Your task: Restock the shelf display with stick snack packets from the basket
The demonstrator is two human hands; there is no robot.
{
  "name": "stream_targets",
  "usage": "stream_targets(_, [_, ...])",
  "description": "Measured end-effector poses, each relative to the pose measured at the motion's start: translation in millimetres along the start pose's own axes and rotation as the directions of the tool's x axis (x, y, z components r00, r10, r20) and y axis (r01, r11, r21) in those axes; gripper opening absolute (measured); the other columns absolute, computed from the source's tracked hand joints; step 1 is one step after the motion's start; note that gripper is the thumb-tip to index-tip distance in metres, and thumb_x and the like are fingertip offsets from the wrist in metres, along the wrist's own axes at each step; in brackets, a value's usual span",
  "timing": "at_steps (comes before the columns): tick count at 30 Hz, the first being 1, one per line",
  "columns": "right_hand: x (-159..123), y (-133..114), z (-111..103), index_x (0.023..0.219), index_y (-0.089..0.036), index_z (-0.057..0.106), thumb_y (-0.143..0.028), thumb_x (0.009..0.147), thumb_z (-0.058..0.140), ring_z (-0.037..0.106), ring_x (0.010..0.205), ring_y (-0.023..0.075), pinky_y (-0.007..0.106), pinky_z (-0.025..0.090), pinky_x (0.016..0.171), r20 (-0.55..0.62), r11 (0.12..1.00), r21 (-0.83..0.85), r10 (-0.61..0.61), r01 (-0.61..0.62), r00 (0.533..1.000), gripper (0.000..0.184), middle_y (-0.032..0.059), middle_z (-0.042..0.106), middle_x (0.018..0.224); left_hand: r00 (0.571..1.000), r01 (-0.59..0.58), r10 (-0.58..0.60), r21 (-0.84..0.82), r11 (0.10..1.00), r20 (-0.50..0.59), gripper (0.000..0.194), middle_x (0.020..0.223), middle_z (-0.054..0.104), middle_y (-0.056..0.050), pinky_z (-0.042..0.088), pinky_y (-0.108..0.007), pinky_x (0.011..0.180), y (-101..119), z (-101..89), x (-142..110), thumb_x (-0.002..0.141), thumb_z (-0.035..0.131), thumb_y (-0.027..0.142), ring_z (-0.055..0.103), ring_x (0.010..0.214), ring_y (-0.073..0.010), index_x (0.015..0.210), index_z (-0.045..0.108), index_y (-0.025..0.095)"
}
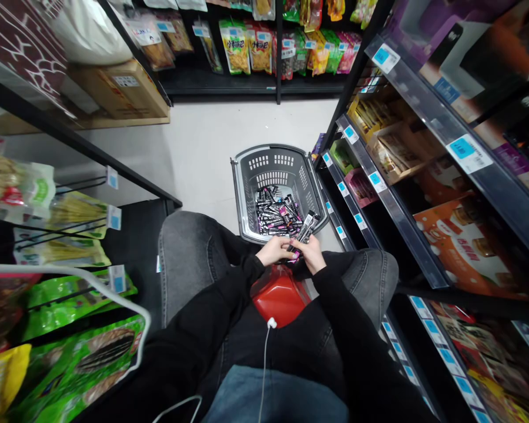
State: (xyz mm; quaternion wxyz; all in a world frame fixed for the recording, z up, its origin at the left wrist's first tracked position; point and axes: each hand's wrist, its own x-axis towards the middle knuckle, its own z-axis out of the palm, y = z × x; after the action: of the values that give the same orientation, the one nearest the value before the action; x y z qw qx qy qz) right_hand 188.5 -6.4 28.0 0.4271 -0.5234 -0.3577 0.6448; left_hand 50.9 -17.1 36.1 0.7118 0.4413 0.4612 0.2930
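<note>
In the head view my right hand (pixel 312 254) grips a small bunch of slim black snack packets (pixel 307 228), their ends sticking up toward the basket. My left hand (pixel 274 250) meets it from the left, its fingers closed on the lower, pink-marked end of the bunch. Just beyond both hands stands a grey plastic shopping basket (pixel 242 202) on the floor. Inside it lie many loose slim black packets (pixel 277 215) with pink and purple parts. Below my hands, between my legs, sits a glossy red object (pixel 278 301) with a white cable plugged into it.
A shelf rack with price tags (pixel 370 176) rises close at the right. Hanging snack bags (pixel 83 305) on hooks fill the left side. Shelves of bagged snacks (pixel 247 50) and a cardboard box (pixel 119 94) stand at the back. Light floor (pixel 198 135) shows around the basket.
</note>
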Motion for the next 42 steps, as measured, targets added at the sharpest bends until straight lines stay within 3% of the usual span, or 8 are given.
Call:
stream_targets(12, [15,-23,-25,0.07,-0.016,0.056,-0.04,0.056,0.073,0.06,0.061,0.0156,0.028,0.049,0.058,-0.223,0.995,0.074,-0.049,0.068,0.974,0.033,0.001,0.063,0.063,0.976,0.015,-0.018,0.017,1.0,0.217,0.032,0.07,0.066,0.0,0.048,-0.026,0.067,4,3.5,-5,0.051,0.076,0.024,0.062,0.066,-0.0155,0.078,0.063,0.012])
stream_targets(18, [24,-24,-43,0.064,-0.021,0.052,-0.06,0.073,0.05,0.057,0.047,0.0149,0.027,0.047,0.046,-0.279,0.999,-0.01,0.032,-0.037,0.96,0.04,0.0015,0.058,0.052,0.916,0.076,-0.061,-0.022,0.997,0.397,0.049,0.077,0.068,0.0,0.047,-0.023,0.069,6,3.7,-6,0.048,0.078,0.015,0.063,0.07,-0.0132,0.095,0.064,0.013])
stream_targets(23, [26,-25,-49,0.063,-0.018,0.057,-0.058,0.066,0.06,0.057,0.048,0.0148,0.027,0.043,0.042,-0.263,0.993,0.079,0.109,-0.091,0.959,0.04,0.0025,0.061,0.056,0.904,0.114,-0.086,-0.043,0.993,0.419,0.053,0.079,0.069,0.001,0.048,-0.023,0.068,6,0.3,-4,0.045,0.079,0.014,0.063,0.071,-0.0129,0.096,0.064,0.014])
stream_targets(25, [28,-27,-55,0.063,-0.017,0.058,-0.056,0.062,0.064,0.058,0.051,0.0149,0.026,0.043,0.044,-0.271,0.992,0.111,0.082,-0.053,0.959,0.039,0.0026,0.062,0.057,0.942,0.131,-0.104,-0.066,0.989,0.32,0.05,0.075,0.069,0.001,0.049,-0.023,0.064,4,-2.5,-2,0.044,0.079,0.014,0.063,0.066,-0.0124,0.092,0.065,0.013])
stream_targets(28, [33,-30,-65,0.06,-0.018,0.055,-0.054,0.06,0.065,0.055,0.05,0.0129,0.025,0.042,0.045,-0.329,0.996,0.073,-0.028,0.055,0.944,0.038,-0.0011,0.057,0.052,0.993,0.091,-0.104,-0.185,0.979,-0.058,0.04,0.065,0.066,0.001,0.049,-0.022,0.055,3,-8.8,1,0.047,0.079,0.018,0.06,0.055,-0.0105,0.084,0.066,0.012])
stream_targets(33, [46,-24,-66,0.059,-0.017,0.053,-0.053,0.066,0.06,0.047,0.043,0.0091,0.022,0.038,0.041,-0.331,0.986,-0.069,-0.165,0.151,0.929,0.037,-0.0044,0.05,0.048,0.905,-0.118,-0.054,-0.37,0.921,-0.422,0.038,0.07,0.065,-0.003,0.052,-0.023,0.06,4,-22.9,7,0.058,0.074,0.022,0.061,0.06,-0.0113,0.092,0.063,0.011])
stream_targets(39, [82,-22,-58,0.084,-0.013,0.061,-0.048,0.072,0.052,0.06,0.076,0.0166,0.03,0.048,0.069,-0.307,0.928,-0.369,-0.174,0.052,0.936,0.038,0.0085,0.065,0.086,0.657,-0.176,-0.09,-0.268,0.947,-0.749,0.031,0.098,0.061,-0.008,0.049,-0.02,0.062,5,-45.0,8,0.074,0.058,0.025,0.06,0.08,-0.0112,0.103,0.053,0.016])
stream_targets(42, [88,-41,-68,0.085,-0.013,0.063,-0.035,0.071,0.055,0.059,0.089,0.0202,0.033,0.043,0.084,-0.302,0.763,-0.646,-0.288,0.028,0.909,0.027,0.0109,0.066,0.093,0.719,-0.097,-0.128,-0.282,0.955,-0.683,0.027,0.088,0.063,-0.007,0.047,-0.021,0.056,9,-47.5,5,0.071,0.06,0.027,0.059,0.07,-0.0117,0.094,0.057,0.014])
